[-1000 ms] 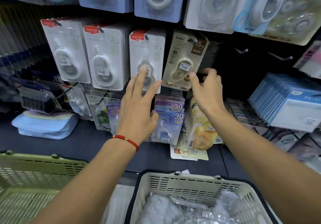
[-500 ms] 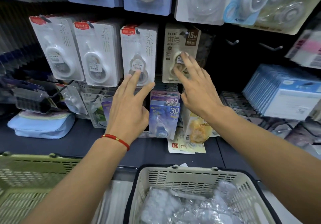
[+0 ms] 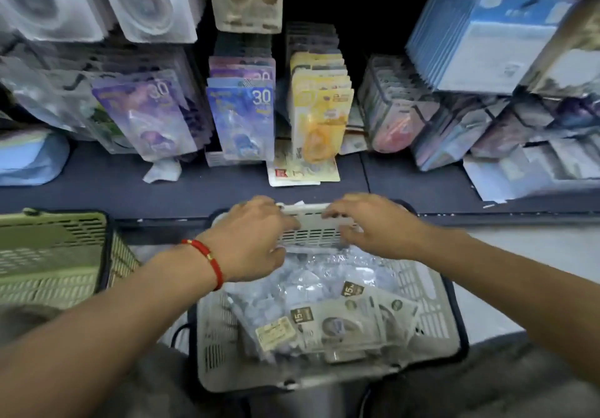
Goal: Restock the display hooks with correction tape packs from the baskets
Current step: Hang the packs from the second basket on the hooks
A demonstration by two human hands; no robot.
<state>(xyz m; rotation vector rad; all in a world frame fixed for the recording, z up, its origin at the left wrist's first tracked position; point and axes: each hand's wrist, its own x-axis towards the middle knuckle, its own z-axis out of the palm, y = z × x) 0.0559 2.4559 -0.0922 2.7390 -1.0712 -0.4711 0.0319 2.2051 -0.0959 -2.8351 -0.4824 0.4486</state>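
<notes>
**Reaching back into the white basket for more stock**

Judging from the display, the restocking is partly done: the hooks above the white basket [image 3: 431,294] carry rows of correction tape packs, among them the blue "30" packs [image 3: 242,119] and the yellow packs [image 3: 319,115] straight beyond the basket's far rim. Much seems left, though, since the basket holds a heap of clear-wrapped packs and a beige bundle marked "15M" [image 3: 341,323] near its close end. The green basket [image 3: 52,255], just left of the white one, shows only its mesh wall from here; what it contains cannot be told.

Both hands hang over the far end of the white basket. The left hand [image 3: 251,242], with a red bracelet [image 3: 207,260] at its wrist, has its fingers bent downward toward the far rim and the plastic wrap beneath. The right hand [image 3: 367,226] lies opposite, fingers extended toward the rim. Motion blur hides whether either hand is gripping a pack or merely touching the rim, so their hold cannot be told. The next pack is probably not yet lifted.
</notes>
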